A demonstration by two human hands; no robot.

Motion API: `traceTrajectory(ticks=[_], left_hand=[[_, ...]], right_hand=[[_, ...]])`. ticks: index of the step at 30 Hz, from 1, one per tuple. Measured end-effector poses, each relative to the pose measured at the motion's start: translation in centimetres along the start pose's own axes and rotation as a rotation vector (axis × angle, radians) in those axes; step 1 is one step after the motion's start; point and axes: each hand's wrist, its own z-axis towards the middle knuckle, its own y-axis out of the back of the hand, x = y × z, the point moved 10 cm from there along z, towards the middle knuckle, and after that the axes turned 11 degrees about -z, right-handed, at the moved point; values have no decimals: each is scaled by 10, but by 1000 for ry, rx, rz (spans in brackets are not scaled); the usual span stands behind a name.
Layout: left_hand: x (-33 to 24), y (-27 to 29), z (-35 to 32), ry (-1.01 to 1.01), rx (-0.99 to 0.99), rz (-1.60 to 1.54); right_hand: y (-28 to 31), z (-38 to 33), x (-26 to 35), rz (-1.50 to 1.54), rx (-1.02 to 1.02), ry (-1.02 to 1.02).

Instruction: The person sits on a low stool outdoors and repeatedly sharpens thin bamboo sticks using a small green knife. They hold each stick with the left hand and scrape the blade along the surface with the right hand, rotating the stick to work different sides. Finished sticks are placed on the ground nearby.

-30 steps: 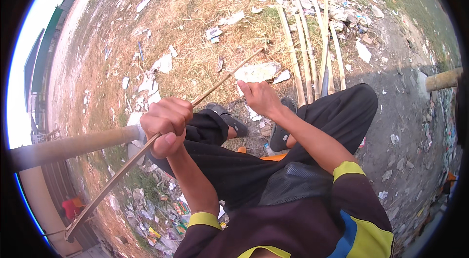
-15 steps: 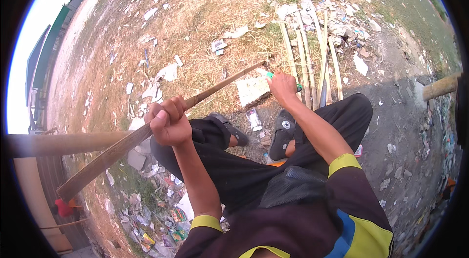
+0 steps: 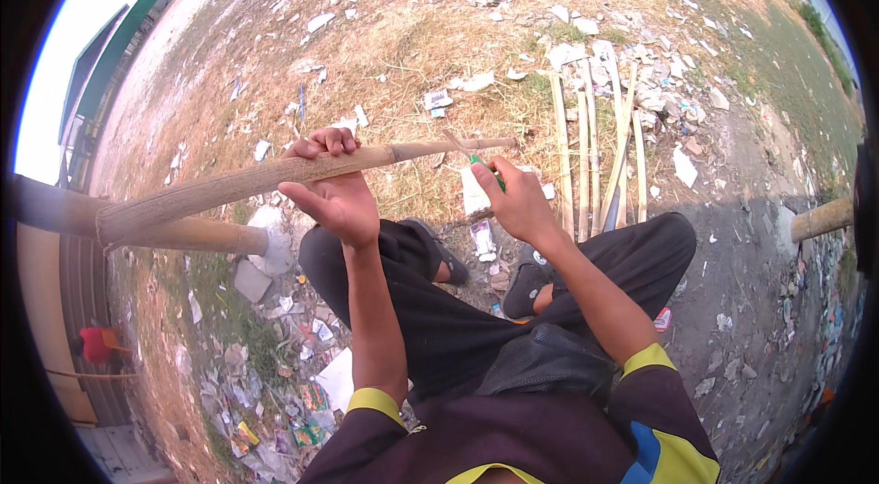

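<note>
A long bamboo strip point(image 3: 229, 183) lies across my left hand point(image 3: 343, 202), its wide end to the left and its narrow end to the right. The fingers hook over its upper edge, while the thumb stands away from it and the palm shows. My right hand point(image 3: 524, 203) is wrapped round a green-handled knife point(image 3: 475, 158). The knife's blade points up and left, by the narrow part of the strip; whether it touches the bamboo I cannot tell.
Several pale bamboo strips point(image 3: 592, 154) lie beyond my right knee. A thick bamboo pole point(image 3: 215, 238) is at the left, another pole point(image 3: 821, 218) at the right. Paper and plastic litter point(image 3: 316, 397) covers the ground. A red object point(image 3: 94, 345) sits at far left.
The bamboo strip has swung from a steep slant to nearly level. My left hand has gone from a fist to a looser hold with the palm showing. The right hand with the knife moved slightly nearer.
</note>
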Motion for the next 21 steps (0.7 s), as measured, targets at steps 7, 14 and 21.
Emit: traceTrajectory(ticks=[7, 14, 21], left_hand=[[-6, -16, 2, -24, 173, 416], [-45, -72, 5, -252, 556, 830], [-56, -59, -11, -549, 224, 835]], right_hand=[[-14, -22, 29, 160, 82, 41], [-17, -31, 24, 293, 52, 55], [-14, -34, 38, 265, 60, 78]])
